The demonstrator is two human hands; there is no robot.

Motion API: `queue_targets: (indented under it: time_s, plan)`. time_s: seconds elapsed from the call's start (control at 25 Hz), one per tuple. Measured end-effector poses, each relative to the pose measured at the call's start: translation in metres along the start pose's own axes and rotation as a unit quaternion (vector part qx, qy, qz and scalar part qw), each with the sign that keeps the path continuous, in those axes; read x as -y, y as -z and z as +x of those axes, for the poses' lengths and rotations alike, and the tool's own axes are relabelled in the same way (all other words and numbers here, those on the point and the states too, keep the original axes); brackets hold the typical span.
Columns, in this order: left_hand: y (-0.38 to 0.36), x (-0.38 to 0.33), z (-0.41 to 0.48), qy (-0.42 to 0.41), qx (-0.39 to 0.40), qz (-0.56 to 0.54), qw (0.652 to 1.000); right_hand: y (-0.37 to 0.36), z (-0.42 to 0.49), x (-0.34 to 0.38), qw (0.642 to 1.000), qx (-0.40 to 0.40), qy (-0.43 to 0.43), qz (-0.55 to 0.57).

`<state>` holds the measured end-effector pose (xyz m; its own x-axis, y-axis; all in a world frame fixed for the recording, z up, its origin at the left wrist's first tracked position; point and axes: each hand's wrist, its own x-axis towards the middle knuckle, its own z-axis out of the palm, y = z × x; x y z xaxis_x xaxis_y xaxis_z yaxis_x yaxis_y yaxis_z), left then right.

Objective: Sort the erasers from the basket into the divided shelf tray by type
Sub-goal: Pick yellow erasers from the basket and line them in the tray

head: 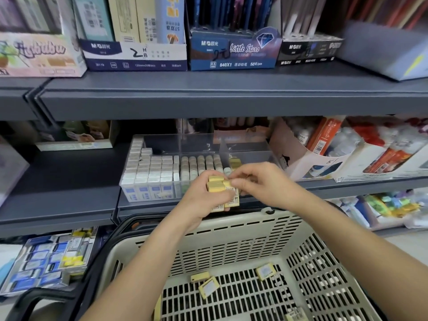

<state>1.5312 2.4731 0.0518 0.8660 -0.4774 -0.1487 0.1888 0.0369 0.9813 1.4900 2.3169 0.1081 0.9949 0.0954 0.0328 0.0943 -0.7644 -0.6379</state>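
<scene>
My left hand (199, 200) grips a bunch of yellow erasers (216, 185) just in front of the clear divided tray (245, 144) on the middle shelf. My right hand (261, 181) pinches one of those yellow erasers at the bunch's right side. White erasers (148, 170) fill the tray's left section, and beige ones (199, 164) stand in its middle. A couple of yellow erasers (235, 163) stand in the right section. Below my arms is the beige basket (243, 232), with several yellow erasers (208, 287) lying loose on its floor.
A grey shelf (208, 98) hangs above the tray with boxes of pencils (231, 49) on it. A white carton of glue bottles (324, 149) stands right of the tray. A box of blue-wrapped erasers (46, 260) lies lower left. The basket's black handle (34, 300) is at bottom left.
</scene>
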Motion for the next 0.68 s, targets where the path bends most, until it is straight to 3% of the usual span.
queue_targets:
  time_s: [0.08,0.2,0.36,0.68]
  plan:
    - [0.0,-0.001,-0.002,0.0,0.02,-0.015,1.0,0.0,-0.004,0.001,1.0,0.007,-0.01,0.015]
    - [0.003,-0.007,-0.006,0.034,0.053,-0.078,0.995,0.026,0.004,-0.013,0.995,-0.061,-0.047,0.057]
    - [0.008,-0.011,-0.008,0.063,0.104,-0.087,0.989,0.048,0.033,-0.039,0.972,-0.145,-0.073,-0.167]
    - [0.008,-0.009,-0.006,0.053,0.095,-0.104,0.989,0.018,0.062,-0.052,0.967,0.037,-0.076,-0.24]
